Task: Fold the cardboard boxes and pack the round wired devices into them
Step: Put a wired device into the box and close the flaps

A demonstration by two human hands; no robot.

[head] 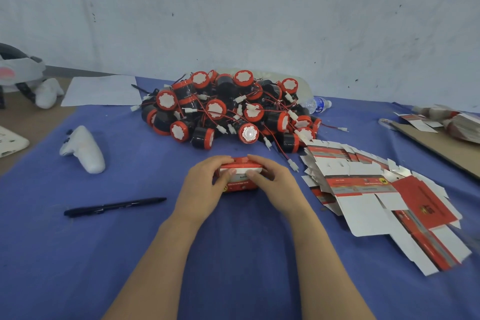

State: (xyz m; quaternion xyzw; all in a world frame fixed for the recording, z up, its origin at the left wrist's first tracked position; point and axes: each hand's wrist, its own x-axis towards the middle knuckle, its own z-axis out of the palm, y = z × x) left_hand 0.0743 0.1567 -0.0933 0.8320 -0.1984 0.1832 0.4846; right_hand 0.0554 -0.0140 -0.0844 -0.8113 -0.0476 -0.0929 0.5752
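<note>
While both hands clasp it, the cardboard box [240,182] stands on the blue cloth [78,254], small, red and white with printed lettering on its near face. The left hand [204,186] wraps the box's left end and the right hand [276,184] its right end, fingers curled over the top edge and both thumbs pressed on the white flap along the front. Whether a device is already inside the box cannot be told.

Just beyond the box lies the heap of round wired devices [228,109], black bodies with red rims and white faces, their thin red leads and white plugs tangled together. To the right of the box, near it, spreads a loose stack of flat box blanks [376,195], unfolded. Left of the box and a little nearer the person lies a black pen [114,206]; farther left of the box rests a white handheld controller [83,149]. Beyond the box, behind the heap's right side, a clear water bottle [318,104] lies on its side.
</note>
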